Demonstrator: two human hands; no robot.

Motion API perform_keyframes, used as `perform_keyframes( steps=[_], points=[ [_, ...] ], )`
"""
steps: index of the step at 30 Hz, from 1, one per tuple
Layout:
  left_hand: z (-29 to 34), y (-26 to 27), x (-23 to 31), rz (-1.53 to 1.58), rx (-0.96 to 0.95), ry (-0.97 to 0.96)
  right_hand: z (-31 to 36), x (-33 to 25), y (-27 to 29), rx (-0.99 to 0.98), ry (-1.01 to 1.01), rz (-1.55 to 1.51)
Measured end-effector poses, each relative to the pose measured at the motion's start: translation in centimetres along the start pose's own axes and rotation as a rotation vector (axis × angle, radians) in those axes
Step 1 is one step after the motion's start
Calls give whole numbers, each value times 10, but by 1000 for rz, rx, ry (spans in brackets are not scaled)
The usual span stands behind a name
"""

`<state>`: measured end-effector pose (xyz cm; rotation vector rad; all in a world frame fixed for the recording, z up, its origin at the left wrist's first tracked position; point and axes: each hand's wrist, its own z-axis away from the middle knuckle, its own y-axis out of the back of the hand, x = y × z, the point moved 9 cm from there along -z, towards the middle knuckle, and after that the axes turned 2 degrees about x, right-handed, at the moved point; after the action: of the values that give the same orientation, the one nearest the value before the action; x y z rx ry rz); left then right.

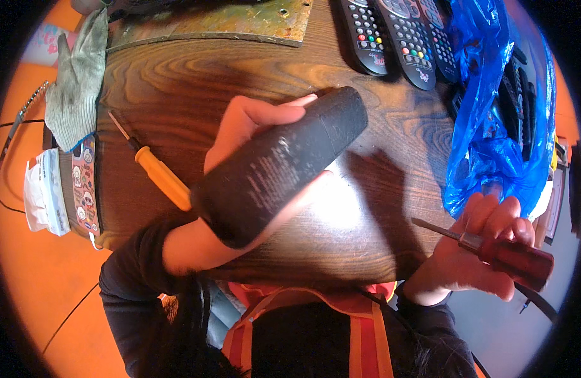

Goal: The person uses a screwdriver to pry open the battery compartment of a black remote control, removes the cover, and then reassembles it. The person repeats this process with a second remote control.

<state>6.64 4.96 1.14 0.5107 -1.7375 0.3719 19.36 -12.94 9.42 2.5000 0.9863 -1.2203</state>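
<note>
A black remote control (278,167) lies across my left hand (240,129), its back with a printed text block and the battery cover line turned up. The thumb presses along its far edge, while the other fingers are mostly hidden beneath it. Over at the right, my right hand (473,252) is closed round a short screwdriver (514,261) with a dark red handle. Its metal tip points left, well apart from the remote. On the table left of the remote lies another screwdriver (161,176) with an orange-yellow handle, its end close to the remote's near end.
Several black remotes (407,47) lie at the back right, beside a blue plastic bag (486,151) with dark items inside. A worn metal plate (240,28) is at the back. Along the left edge are a grey glove (79,82), a patterned phone (87,189) and a tissue pack (46,192).
</note>
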Motion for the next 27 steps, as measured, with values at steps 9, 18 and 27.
perform_keyframes(
  steps=[9, 18, 27],
  points=[
    [-5, 9, 7, 53, 88, -27, 16, 29, -10, 108, -583, -19],
    [-8, 18, 6, -5, 179, -123, 20, 32, -27, -72, -659, 103],
    [-5, 19, -1, 24, 173, -72, 21, 34, -20, -66, -652, 322]
  ],
)
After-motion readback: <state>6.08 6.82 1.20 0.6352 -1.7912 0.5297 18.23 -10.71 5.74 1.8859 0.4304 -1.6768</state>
